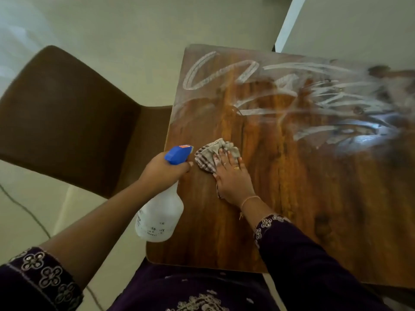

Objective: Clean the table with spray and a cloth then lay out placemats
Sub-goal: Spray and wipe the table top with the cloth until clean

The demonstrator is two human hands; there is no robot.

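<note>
Table (292,198), wooden, fills the right of the view, its far half streaked with wet smears (269,90). Cloth (215,151) lies bunched near the left edge under the flat right hand (231,176) — fingers straight, pressing to wipe. Left hand (166,169) grips the spray bottle (160,216) by its neck just off that edge — likely held ready. 1 chair (67,120) stands beside.

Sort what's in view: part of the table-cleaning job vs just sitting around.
Job:
- spray bottle, gripped by the left hand
- cloth, pressed flat under the right hand
- table, with wet streaks across its far half

Just around:
- brown chair beside the table
- cable on the floor
</note>
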